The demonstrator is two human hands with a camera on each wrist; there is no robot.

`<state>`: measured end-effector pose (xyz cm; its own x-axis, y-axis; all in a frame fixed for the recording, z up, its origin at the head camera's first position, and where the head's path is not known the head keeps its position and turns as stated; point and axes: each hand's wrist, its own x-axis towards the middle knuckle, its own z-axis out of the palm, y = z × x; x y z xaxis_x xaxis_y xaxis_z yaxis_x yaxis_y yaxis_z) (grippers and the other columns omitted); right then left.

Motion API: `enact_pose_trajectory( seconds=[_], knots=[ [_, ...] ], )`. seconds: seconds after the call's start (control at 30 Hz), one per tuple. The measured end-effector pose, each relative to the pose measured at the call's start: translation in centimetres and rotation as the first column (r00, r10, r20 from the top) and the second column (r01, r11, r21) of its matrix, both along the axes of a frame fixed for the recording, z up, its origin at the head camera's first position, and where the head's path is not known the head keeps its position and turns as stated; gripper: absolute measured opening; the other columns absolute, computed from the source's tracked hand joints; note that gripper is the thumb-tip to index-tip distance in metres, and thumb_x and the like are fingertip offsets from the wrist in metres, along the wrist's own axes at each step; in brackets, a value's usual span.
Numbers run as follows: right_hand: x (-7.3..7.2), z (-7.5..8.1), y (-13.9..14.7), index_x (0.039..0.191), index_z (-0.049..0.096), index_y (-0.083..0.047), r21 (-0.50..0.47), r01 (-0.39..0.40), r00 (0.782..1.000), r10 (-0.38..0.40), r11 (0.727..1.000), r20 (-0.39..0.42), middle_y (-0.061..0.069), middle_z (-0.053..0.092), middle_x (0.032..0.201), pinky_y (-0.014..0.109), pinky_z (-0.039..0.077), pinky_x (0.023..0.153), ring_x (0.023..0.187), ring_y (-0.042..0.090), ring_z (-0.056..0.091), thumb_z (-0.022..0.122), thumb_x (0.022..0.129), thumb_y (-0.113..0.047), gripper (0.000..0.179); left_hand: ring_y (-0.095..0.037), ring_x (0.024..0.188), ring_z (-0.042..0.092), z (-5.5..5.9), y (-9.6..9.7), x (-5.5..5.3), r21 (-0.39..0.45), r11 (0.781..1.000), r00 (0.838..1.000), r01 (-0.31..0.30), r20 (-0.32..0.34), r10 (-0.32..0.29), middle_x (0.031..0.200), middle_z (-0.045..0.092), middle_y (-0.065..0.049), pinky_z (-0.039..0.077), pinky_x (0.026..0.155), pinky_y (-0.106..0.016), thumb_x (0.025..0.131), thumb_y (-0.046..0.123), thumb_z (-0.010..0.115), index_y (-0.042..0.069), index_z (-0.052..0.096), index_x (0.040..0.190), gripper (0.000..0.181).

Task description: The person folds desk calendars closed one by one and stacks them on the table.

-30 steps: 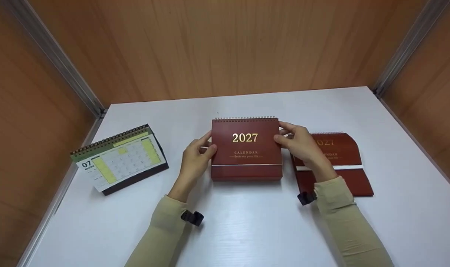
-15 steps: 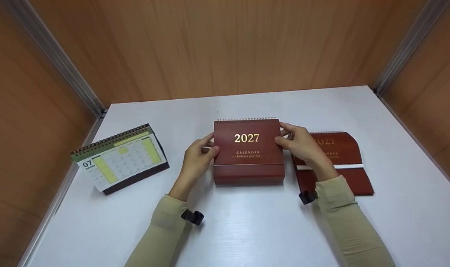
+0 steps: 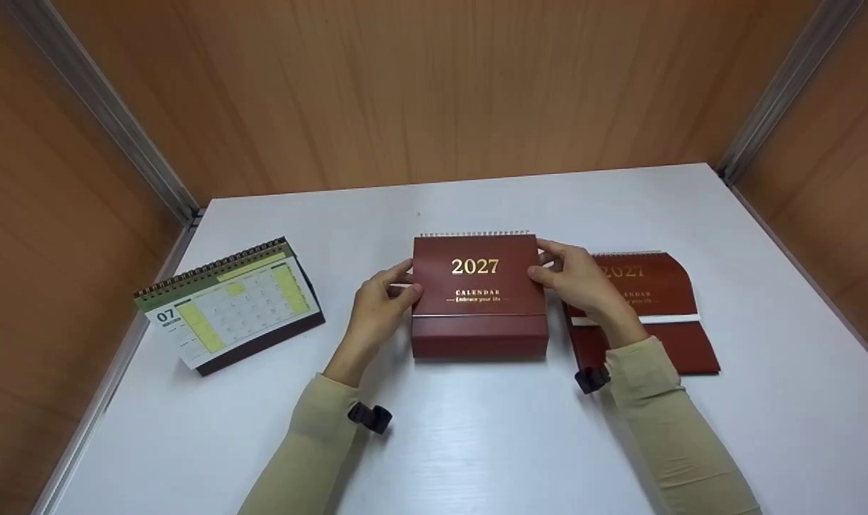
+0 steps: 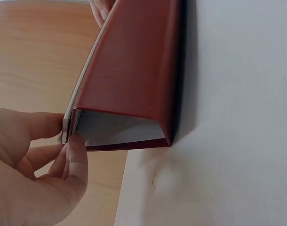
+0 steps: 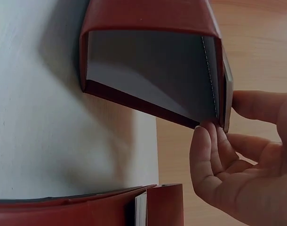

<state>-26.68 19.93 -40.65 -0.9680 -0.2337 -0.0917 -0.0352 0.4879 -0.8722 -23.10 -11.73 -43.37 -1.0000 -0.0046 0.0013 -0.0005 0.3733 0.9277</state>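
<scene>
A dark red 2027 desk calendar [image 3: 476, 286] with a spiral along its top stands on the white table, its cover towards me. My left hand [image 3: 380, 304] pinches its left edge, thumb on the front and fingers behind. On the opposite edge my right hand [image 3: 580, 279] holds it in the same way. Both wrist views show the calendar's hollow folded stand [image 4: 124, 61] from its ends, with fingertips reaching just inside. Behind my right wrist lies a second red 2027 calendar [image 3: 673, 350], partly covered by that hand and forearm.
At the left a green and white calendar [image 3: 244, 304], showing 07 with yellow columns, stands angled. A white band [image 3: 670, 319] crosses the second red calendar. Wooden panels [image 3: 434, 93] wall the table [image 3: 448, 443] at the back and sides.
The held red calendar has shifted slightly towards me and a little to the right, and more of its lower front strip shows. Both hands keep their grip at its sides.
</scene>
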Motion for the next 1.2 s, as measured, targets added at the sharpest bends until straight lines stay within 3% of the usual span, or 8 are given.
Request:
enact_pose_trajectory(
  seconds=[0.23, 0.6, 0.87, 1.2],
  knots=[
    [-0.2, -0.5, -0.3, 0.164, 0.035, 0.000, 0.045, 0.005, 1.000, -0.004, 0.999, -0.020, 0.025, 0.058, 0.142, 0.038, 0.057, 0.089, 0.121, 0.033, 0.064, 0.063, 0.107, -0.013, 0.065, -0.023, 0.112, 0.066, -0.2, -0.2, 0.0, 0.004, 1.000, 1.000, 0.003, 0.019, -0.003, 0.130, 0.070, -0.008, 0.054, 0.093, -0.036, 0.102, 0.015, 0.072, 0.010, 0.058, 0.153, 0.053],
    [0.1, -0.7, -0.5, 0.164, 0.036, 0.000, 0.092, 0.006, 1.000, -0.005, 0.996, -0.008, 0.024, 0.055, 0.152, 0.046, 0.055, 0.103, 0.133, 0.038, 0.061, 0.063, 0.107, -0.013, 0.064, -0.024, 0.114, 0.069, -0.5, -0.3, 0.1, -0.005, 1.000, 1.000, 0.030, 0.002, -0.030, 0.132, 0.073, -0.011, 0.055, 0.100, -0.040, 0.101, 0.011, 0.072, 0.006, 0.058, 0.152, 0.054],
    [0.4, -1.0, -0.8, 0.162, 0.039, 0.000, 0.117, 0.001, 1.000, 0.000, 0.993, -0.006, 0.022, 0.052, 0.157, 0.042, 0.056, 0.098, 0.132, 0.036, 0.063, 0.061, 0.107, -0.011, 0.061, -0.023, 0.118, 0.068, -0.8, -0.1, 0.0, -0.030, 0.999, 0.999, 0.034, 0.021, -0.034, 0.134, 0.072, -0.010, 0.055, 0.103, -0.040, 0.102, 0.011, 0.071, 0.006, 0.056, 0.154, 0.054],
    [0.4, -1.3, -1.0, 0.162, 0.040, 0.001, 0.153, -0.022, 1.000, 0.019, 0.988, 0.017, 0.023, 0.049, 0.159, 0.052, 0.049, 0.113, 0.138, 0.039, 0.057, 0.062, 0.107, -0.012, 0.060, -0.026, 0.121, 0.067, -1.0, -0.2, 0.1, -0.038, 0.998, 0.999, 0.043, 0.030, -0.042, 0.132, 0.073, -0.013, 0.052, 0.106, -0.044, 0.101, 0.010, 0.071, 0.006, 0.057, 0.153, 0.054]
  ],
)
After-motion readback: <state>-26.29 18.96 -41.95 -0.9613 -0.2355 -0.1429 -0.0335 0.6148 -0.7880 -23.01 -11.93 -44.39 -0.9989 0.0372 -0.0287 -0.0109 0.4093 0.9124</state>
